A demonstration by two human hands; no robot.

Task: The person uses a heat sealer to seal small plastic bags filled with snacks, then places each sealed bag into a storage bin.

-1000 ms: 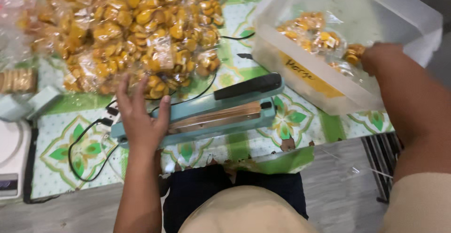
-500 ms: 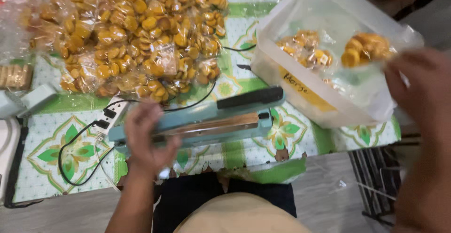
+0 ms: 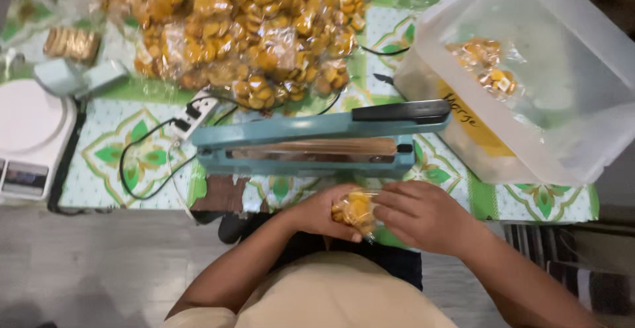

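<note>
Green-and-white floral tile pattern on the cloth (image 3: 132, 149) over the desk, darker green bands between the tiles. Teal on the heat sealer (image 3: 311, 144), black at its handle end, a brown strip along its bed. Golden yellow and orange in the heap of clear snack bags (image 3: 251, 23) toward the far edge. Same yellow in the small bag (image 3: 355, 210) between both hands at the near edge. Translucent white on the plastic tub (image 3: 562, 103) by the right edge, a yellow label on its wall. White on the scale (image 3: 30, 136) at the left edge. Black on the cable (image 3: 139, 162).
</note>
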